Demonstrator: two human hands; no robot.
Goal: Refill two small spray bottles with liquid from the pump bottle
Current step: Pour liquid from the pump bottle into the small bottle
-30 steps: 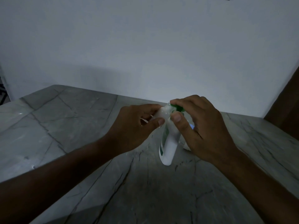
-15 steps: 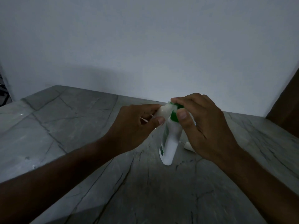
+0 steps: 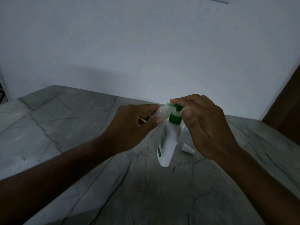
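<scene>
A white pump bottle (image 3: 168, 142) with a green collar and pump head stands on the grey stone counter (image 3: 65, 127). My right hand (image 3: 206, 125) curls over the green pump head from the right, fingers on top. My left hand (image 3: 134, 127) pinches a small translucent spray bottle (image 3: 162, 112), held tilted with its mouth against the pump's nozzle. A small white spray cap (image 3: 188, 149) lies on the counter just right of the pump bottle. A second small bottle behind my right hand shows only as a faint clear shape (image 3: 185, 127).
A plain white wall (image 3: 146, 46) rises right behind the counter. A dark brown panel (image 3: 285, 109) stands at the far right edge. The counter's left edge falls away at the far left.
My right hand has risen slightly, and the pump's green collar and neck now show more below my fingers. The left hand and the small bottle stay at the nozzle.
</scene>
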